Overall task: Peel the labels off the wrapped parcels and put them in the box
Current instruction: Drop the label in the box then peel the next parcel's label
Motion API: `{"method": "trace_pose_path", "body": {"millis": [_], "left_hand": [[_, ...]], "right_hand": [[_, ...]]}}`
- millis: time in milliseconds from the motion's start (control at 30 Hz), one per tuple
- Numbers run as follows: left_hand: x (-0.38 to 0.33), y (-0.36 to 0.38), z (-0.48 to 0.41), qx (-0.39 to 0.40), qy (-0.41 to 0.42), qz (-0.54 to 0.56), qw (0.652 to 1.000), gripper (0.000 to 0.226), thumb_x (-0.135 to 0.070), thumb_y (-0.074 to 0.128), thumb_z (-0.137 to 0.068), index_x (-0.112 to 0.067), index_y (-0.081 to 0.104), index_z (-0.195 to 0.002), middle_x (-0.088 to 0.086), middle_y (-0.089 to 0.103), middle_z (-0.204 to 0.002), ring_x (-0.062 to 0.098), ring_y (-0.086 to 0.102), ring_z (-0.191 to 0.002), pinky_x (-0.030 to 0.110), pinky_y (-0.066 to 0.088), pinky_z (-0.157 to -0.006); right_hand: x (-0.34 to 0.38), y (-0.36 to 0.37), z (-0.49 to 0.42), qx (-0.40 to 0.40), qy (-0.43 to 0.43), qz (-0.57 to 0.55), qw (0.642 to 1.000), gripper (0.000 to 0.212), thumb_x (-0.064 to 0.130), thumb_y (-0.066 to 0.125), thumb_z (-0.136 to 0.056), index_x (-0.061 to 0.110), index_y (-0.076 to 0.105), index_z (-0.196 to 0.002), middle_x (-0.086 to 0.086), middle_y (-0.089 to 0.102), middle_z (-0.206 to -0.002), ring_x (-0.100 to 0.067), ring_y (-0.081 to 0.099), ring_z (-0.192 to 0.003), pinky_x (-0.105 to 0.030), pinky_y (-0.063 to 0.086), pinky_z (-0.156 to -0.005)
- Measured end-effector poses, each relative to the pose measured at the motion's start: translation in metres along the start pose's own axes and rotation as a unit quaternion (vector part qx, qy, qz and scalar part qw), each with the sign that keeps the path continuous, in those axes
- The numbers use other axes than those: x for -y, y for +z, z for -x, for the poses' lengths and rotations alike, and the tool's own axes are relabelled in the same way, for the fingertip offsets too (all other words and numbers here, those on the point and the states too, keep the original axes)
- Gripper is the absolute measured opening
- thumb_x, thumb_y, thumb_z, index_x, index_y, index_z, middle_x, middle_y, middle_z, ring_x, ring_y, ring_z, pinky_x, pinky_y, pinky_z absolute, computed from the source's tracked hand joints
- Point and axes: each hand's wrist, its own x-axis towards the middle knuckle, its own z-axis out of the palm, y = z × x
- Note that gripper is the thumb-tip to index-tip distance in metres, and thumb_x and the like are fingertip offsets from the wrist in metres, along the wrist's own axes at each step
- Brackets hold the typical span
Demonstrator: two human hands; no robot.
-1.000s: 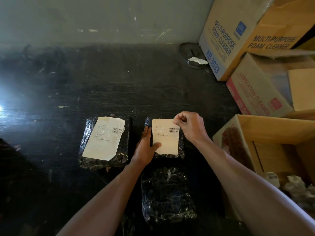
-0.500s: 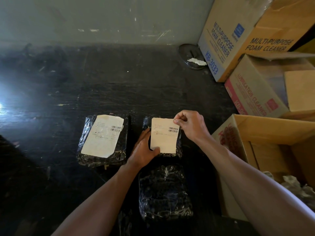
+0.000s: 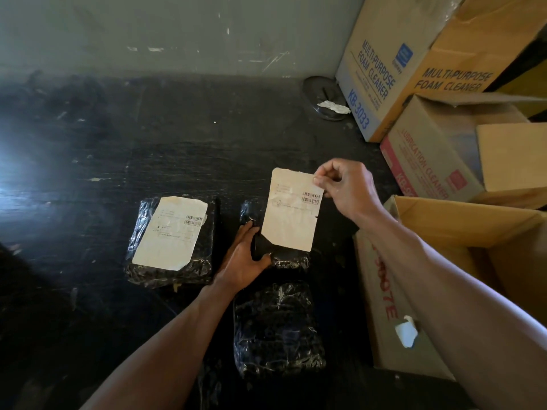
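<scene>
The right hand (image 3: 346, 187) pinches the far right corner of a label (image 3: 291, 214) between thumb and fingers, holding it raised and tilted above the middle parcel (image 3: 291, 261). The label is cream paper, rounded at the corners, with a barcode near the pinched edge and faint print lines; its near left corner looks torn or folded. The left hand (image 3: 245, 258) lies flat and spread on the middle parcel's left side, pressing it to the dark table (image 3: 177, 137). That parcel is black, wrapped in shiny crinkled film. To its left lies a second parcel (image 3: 171, 279) with its label (image 3: 171, 232) stuck on top. Nearer sits a third parcel (image 3: 278, 329), bare of paper. At the right stands an open cardboard box (image 3: 381, 306).
</scene>
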Motion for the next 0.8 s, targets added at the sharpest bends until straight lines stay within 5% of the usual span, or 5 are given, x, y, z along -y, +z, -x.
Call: {"method": "trace_pose_path", "body": {"millis": [367, 467, 533, 667, 800], "left_hand": [[-0.051, -0.006, 0.009, -0.009, -0.038, -0.131, 0.991, 0.069, -0.022, 0.067, -0.088, -0.010, 0.037, -0.149, 0.009, 0.033, -0.158, 0.026, 0.026, -0.147, 0.039, 0.028, -0.117], [-0.073, -0.007, 0.017, -0.023, -0.041, -0.106, 0.993, 0.064, -0.023, 0.066, -0.089, -0.012, 0.040, -0.147, 0.005, 0.041, -0.151, 0.026, 0.043, -0.136, 0.036, 0.039, -0.106], [-0.094, -0.004, 0.023, -0.027, -0.022, -0.072, 0.997, 0.052, -0.022, 0.064, -0.090, -0.015, 0.049, -0.140, 0.000, 0.050, -0.139, 0.023, 0.051, -0.128, 0.030, 0.043, -0.096], [-0.136, 0.011, 0.035, -0.013, -0.013, 0.005, 1.000, 0.061, -0.030, 0.065, -0.089, -0.021, 0.044, -0.146, 0.001, 0.050, -0.144, 0.020, 0.052, -0.127, 0.037, 0.044, -0.104], [-0.176, 0.039, 0.057, 0.007, 0.031, 0.051, 0.998, 0.064, -0.036, 0.064, -0.091, -0.027, 0.040, -0.149, 0.000, 0.043, -0.151, 0.017, 0.047, -0.133, 0.040, 0.042, -0.109]], "right_hand": [[-0.014, -0.091, 0.044, -0.095, 0.034, 0.035, 0.994, 0.017, 0.011, 0.076, -0.087, 0.018, 0.070, -0.101, 0.003, 0.070, -0.094, -0.006, 0.061, -0.077, -0.015, 0.041, -0.064], [-0.023, -0.122, 0.053, -0.118, 0.046, 0.038, 0.991, 0.034, 0.009, 0.077, -0.085, 0.011, 0.067, -0.118, -0.004, 0.068, -0.106, -0.015, 0.062, -0.095, -0.027, 0.054, -0.078], [-0.033, -0.144, 0.062, -0.148, 0.057, 0.035, 0.987, 0.028, 0.008, 0.077, -0.085, 0.009, 0.070, -0.111, -0.007, 0.071, -0.113, -0.017, 0.064, -0.098, -0.036, 0.059, -0.081], [-0.054, -0.180, 0.086, -0.180, 0.069, 0.069, 0.979, 0.015, 0.007, 0.072, -0.088, 0.003, 0.073, -0.102, -0.010, 0.072, -0.116, -0.015, 0.060, -0.089, -0.008, 0.039, -0.053], [-0.080, -0.204, 0.112, -0.189, 0.101, 0.064, 0.975, 0.002, 0.013, 0.070, -0.087, 0.015, 0.070, -0.086, -0.007, 0.074, -0.106, -0.019, 0.063, -0.087, -0.023, 0.042, -0.057]]}}
